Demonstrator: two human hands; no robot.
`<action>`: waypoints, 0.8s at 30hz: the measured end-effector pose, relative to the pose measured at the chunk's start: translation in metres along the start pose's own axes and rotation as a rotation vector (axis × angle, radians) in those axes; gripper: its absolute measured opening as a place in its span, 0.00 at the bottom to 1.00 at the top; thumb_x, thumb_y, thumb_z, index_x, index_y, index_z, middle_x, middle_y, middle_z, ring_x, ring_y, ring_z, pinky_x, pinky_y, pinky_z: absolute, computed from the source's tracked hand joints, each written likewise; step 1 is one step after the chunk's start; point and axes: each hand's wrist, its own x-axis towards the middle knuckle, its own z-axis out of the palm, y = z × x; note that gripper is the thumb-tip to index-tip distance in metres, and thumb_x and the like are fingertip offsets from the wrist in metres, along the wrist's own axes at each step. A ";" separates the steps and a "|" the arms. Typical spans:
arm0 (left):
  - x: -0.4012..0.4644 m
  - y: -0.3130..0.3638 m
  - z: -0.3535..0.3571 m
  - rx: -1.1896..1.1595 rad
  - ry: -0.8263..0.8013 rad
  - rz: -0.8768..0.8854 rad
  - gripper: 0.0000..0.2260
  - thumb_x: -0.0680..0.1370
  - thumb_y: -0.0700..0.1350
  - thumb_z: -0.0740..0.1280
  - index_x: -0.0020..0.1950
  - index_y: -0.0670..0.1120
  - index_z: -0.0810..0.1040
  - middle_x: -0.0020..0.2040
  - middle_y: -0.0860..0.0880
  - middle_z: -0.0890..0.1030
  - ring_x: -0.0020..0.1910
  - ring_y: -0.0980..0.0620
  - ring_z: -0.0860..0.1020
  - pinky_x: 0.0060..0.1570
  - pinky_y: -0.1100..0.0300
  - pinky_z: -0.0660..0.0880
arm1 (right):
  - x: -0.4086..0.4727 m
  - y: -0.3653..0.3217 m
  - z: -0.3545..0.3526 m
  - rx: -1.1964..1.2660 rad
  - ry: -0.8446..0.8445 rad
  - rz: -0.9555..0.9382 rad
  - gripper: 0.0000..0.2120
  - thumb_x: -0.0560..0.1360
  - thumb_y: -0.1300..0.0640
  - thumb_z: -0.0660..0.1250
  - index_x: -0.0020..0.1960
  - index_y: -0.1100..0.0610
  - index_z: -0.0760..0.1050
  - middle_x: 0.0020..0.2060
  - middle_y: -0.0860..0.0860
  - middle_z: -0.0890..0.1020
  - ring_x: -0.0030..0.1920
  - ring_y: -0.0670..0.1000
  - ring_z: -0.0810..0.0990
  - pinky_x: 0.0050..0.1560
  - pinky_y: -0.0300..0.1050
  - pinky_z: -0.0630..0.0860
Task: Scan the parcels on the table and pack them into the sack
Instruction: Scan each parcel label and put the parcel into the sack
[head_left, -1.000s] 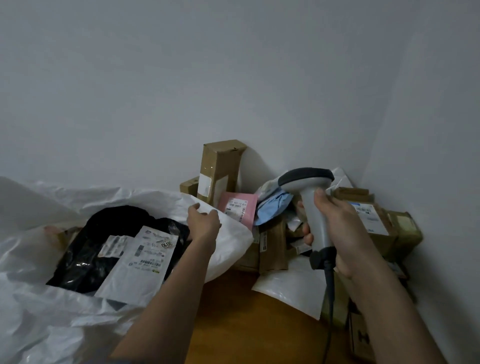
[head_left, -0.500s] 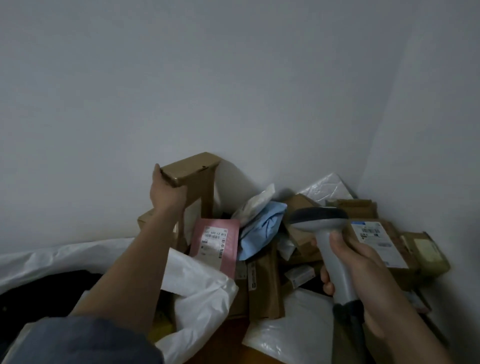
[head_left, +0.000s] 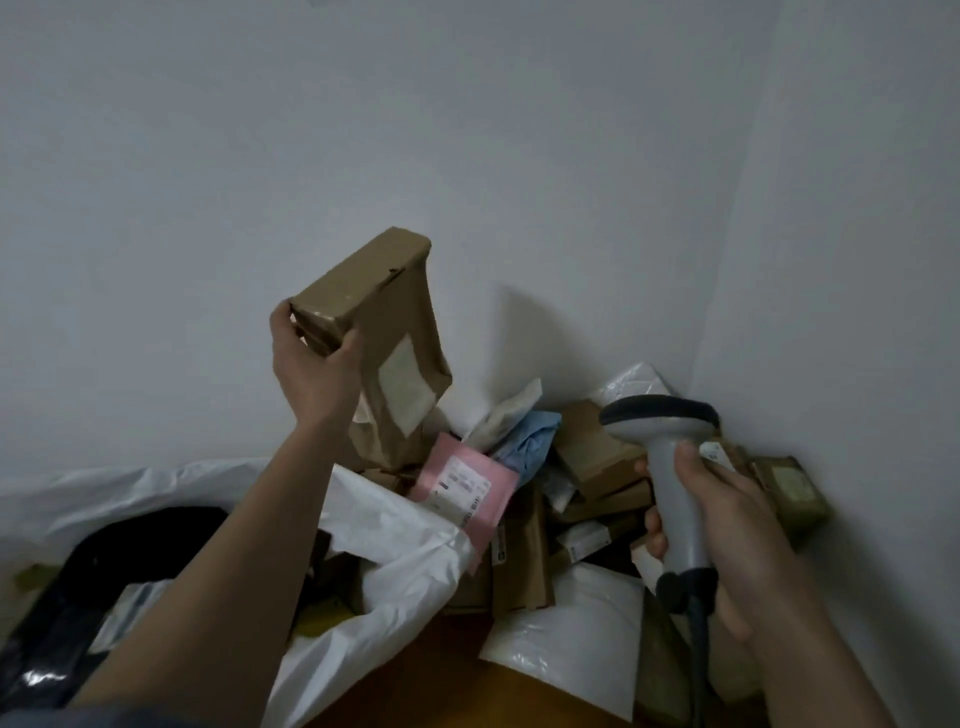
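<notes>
Parcels bagged: a few, in sack (head_left: 395, 540) at table's left edge. Right hand (head_left: 727, 525) grips scanner (head_left: 670, 467). Left hand (head_left: 311, 374) clutches brown box (head_left: 384, 322), lifted, unscanned I judge. Heap remains in far corner.

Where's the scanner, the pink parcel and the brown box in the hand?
scanner (head_left: 660, 421), head view, on its dark-topped head.
pink parcel (head_left: 457, 475), head view, on its front, near the white label.
brown box (head_left: 384, 312), head view, on its broad face, above the pale label.
</notes>
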 end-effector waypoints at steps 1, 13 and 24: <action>-0.006 0.010 -0.006 -0.039 0.022 -0.009 0.23 0.73 0.41 0.71 0.67 0.48 0.69 0.53 0.53 0.76 0.51 0.51 0.80 0.48 0.64 0.79 | -0.008 -0.002 -0.004 0.010 0.002 -0.008 0.20 0.81 0.48 0.60 0.56 0.66 0.75 0.33 0.59 0.74 0.29 0.52 0.73 0.28 0.44 0.71; -0.139 0.021 -0.049 -0.181 -0.141 -0.170 0.13 0.76 0.38 0.69 0.55 0.47 0.68 0.48 0.50 0.76 0.45 0.52 0.81 0.37 0.63 0.79 | -0.076 0.021 -0.047 0.069 0.013 -0.015 0.17 0.80 0.45 0.60 0.54 0.59 0.76 0.32 0.56 0.76 0.30 0.51 0.74 0.29 0.44 0.71; -0.283 -0.057 -0.111 0.170 -0.845 0.115 0.27 0.71 0.41 0.76 0.61 0.57 0.63 0.61 0.58 0.70 0.57 0.57 0.75 0.49 0.66 0.78 | -0.150 0.053 -0.074 -0.022 0.093 -0.016 0.15 0.82 0.46 0.58 0.52 0.56 0.76 0.32 0.58 0.75 0.29 0.52 0.74 0.30 0.44 0.70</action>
